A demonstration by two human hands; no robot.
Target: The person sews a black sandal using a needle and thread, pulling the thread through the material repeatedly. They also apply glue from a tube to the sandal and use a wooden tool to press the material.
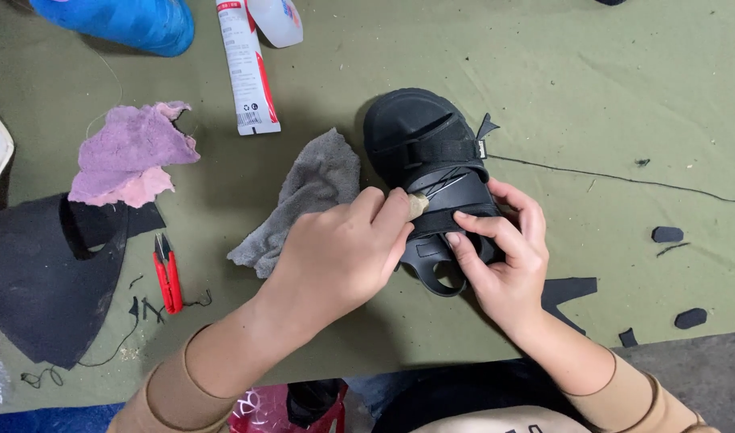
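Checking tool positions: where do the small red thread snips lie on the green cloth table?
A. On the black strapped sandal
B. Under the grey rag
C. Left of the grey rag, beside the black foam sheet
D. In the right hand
C: the red thread snips lie on the table between the grey rag and the black foam sheet, untouched.

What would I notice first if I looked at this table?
Right in the middle, two hands work on a black sandal: the left hand presses a small tan piece against its strap while the right hand steadies it. A grey cloth lies just left of the sandal. Farther left sit a purple rag and red snips on the green table.
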